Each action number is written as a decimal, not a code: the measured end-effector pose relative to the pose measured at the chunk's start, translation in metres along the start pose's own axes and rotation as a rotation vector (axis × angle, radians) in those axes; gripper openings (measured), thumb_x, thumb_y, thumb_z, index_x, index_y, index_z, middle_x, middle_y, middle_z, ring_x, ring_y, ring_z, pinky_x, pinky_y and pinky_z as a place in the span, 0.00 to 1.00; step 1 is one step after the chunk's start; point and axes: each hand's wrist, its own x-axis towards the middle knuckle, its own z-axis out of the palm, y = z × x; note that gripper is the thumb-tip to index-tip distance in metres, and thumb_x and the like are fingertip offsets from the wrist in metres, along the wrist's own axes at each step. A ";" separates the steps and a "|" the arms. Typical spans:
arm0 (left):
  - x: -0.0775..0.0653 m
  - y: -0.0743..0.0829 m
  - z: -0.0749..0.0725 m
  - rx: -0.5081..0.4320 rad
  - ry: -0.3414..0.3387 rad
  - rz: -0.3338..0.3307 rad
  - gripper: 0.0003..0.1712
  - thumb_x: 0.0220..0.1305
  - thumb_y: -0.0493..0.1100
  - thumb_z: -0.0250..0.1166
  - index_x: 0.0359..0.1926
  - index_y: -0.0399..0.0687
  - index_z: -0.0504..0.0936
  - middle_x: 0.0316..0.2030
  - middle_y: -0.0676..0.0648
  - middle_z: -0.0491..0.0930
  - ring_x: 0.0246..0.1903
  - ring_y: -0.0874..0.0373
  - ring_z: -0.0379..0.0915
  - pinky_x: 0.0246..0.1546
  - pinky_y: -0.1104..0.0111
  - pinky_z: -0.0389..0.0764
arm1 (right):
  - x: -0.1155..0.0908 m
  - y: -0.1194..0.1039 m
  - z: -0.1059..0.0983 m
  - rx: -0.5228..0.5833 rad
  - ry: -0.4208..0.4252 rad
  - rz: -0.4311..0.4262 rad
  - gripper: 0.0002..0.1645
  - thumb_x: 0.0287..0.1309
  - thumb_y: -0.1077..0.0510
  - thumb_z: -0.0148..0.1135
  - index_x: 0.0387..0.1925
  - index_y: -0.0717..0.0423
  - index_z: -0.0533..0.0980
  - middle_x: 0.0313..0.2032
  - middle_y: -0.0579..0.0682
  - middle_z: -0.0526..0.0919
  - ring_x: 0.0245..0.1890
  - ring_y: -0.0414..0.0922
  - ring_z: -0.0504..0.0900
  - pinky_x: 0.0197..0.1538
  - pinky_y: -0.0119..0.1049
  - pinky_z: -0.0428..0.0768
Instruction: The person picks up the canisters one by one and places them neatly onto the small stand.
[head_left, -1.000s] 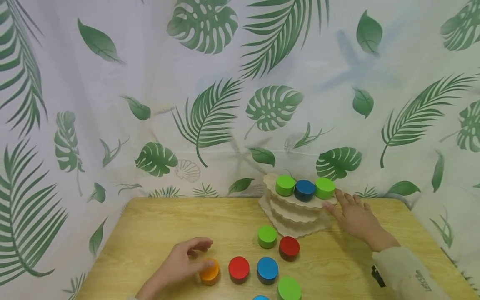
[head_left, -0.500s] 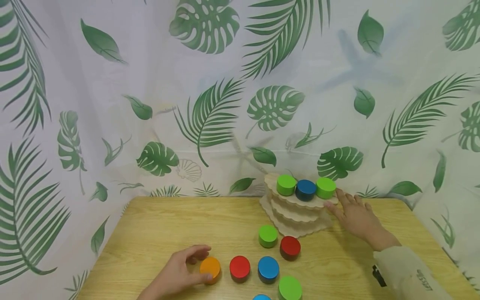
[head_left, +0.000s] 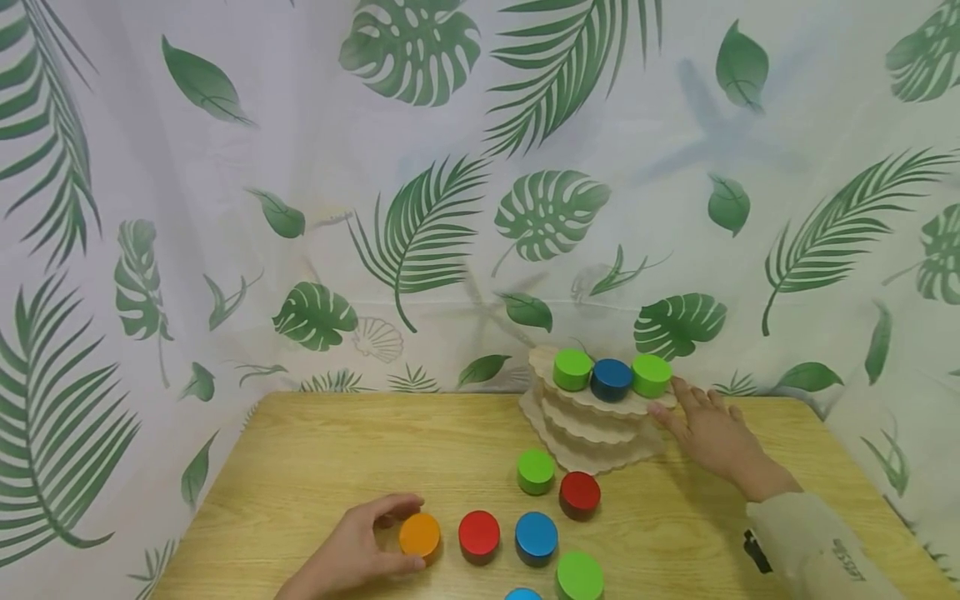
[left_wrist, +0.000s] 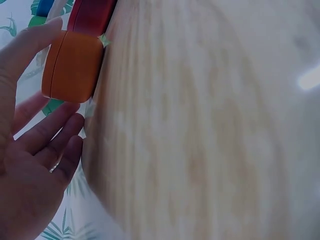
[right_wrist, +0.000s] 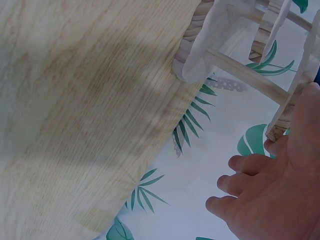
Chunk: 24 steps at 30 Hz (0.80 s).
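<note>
My left hand [head_left: 360,542] has its thumb at the front and its index finger at the back of an orange round tin [head_left: 419,535] on the table. In the left wrist view, the thumb tip meets one edge of the tin and the other fingers lie at its opposite side. My right hand [head_left: 708,433] rests at the right corner of a tiered wooden stand [head_left: 600,429] with scalloped edges, its fingers spread. In the right wrist view, the thumb lies over the top tier's edge. A blue tin [head_left: 611,380] stands between two green tins [head_left: 573,370] on that tier.
A red tin [head_left: 479,537] and a blue tin [head_left: 536,538] stand right of the orange one. Nearer the stand are a green tin [head_left: 536,471] and a darker red tin [head_left: 580,495]. Another green tin [head_left: 580,575] sits in front, with a blue tin [head_left: 522,594] partly cut off.
My left thumb has slid from the top of the orange tin down to its front side, and the index finger has come closer behind it. The right hand has stayed at the stand.
</note>
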 end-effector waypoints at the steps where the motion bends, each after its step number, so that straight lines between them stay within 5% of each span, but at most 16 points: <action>1: 0.000 0.000 0.000 0.000 -0.005 -0.003 0.41 0.56 0.57 0.81 0.68 0.54 0.79 0.65 0.54 0.82 0.63 0.57 0.76 0.66 0.70 0.74 | 0.000 0.000 0.000 0.000 0.000 0.000 0.53 0.81 0.30 0.35 0.80 0.73 0.50 0.74 0.82 0.58 0.72 0.86 0.52 0.68 0.83 0.53; 24: 0.002 0.003 -0.004 0.021 -0.035 0.023 0.33 0.57 0.53 0.81 0.62 0.56 0.82 0.58 0.58 0.84 0.56 0.63 0.77 0.64 0.69 0.75 | 0.004 0.002 0.000 -0.011 -0.017 0.003 0.54 0.81 0.29 0.34 0.80 0.73 0.49 0.74 0.81 0.57 0.72 0.86 0.52 0.68 0.84 0.53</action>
